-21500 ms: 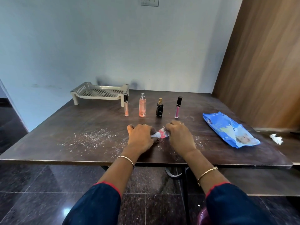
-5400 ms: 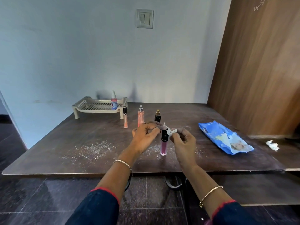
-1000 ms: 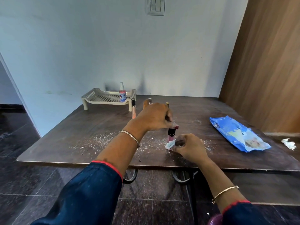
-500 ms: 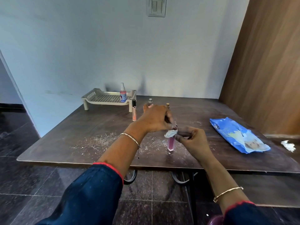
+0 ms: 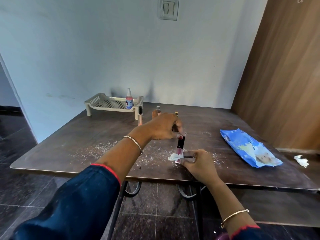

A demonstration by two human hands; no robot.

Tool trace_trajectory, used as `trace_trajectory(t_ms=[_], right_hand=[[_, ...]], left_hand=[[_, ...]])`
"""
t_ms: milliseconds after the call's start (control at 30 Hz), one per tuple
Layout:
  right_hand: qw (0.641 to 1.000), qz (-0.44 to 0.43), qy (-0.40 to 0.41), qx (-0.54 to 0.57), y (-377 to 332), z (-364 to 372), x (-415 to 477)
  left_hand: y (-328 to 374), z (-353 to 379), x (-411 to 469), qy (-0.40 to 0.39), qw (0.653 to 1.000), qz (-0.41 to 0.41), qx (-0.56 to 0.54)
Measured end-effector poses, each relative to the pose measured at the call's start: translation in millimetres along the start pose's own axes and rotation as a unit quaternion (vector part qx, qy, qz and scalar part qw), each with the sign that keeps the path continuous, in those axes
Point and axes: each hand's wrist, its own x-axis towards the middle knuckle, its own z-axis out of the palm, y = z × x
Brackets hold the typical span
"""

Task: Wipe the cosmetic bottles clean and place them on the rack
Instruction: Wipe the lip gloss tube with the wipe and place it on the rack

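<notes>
Near the front middle of the dusty table (image 5: 72, 134), the pink gloss tube (image 5: 181, 144) stands upright, the left hand (image 5: 164, 126) pinching its black cap from above while the right hand (image 5: 199, 163) pinches a white wipe (image 5: 174, 156) against its lower body. At eleven o'clock from the tube sits the rack (image 5: 103, 103) with one small bottle (image 5: 129, 99) on it; a peach tube (image 5: 140, 118) stands just before the rack, and a blue wipe pack (image 5: 249, 149) lies at three o'clock.
</notes>
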Motion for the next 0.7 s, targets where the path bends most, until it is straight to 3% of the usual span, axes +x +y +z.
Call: trace_trajectory(t_ms=[100, 233, 400, 533, 700], right_hand=[[0.999, -0.02, 0.017, 0.018, -1, -1, 1], [0.992, 0.005, 0.033, 0.124, -8, -9, 10], [0.924, 0.031, 0.032, 0.38, -23, -18, 16], [0.921, 0.028, 0.008, 0.388, -26, -19, 17], [0.95, 0.058, -0.035, 0.305, -12, -13, 17]], left_hand=[[-1, 0, 2, -0.006, 1.0, 0.002, 0.013], [-1, 2, -1, 0.019, 0.999, -0.004, 0.03], [2, 5, -4, 0.047, 0.997, -0.006, 0.053], [2, 4, -4, 0.047, 0.998, -0.011, 0.046], [3, 3, -4, 0.04, 0.999, -0.017, 0.026]])
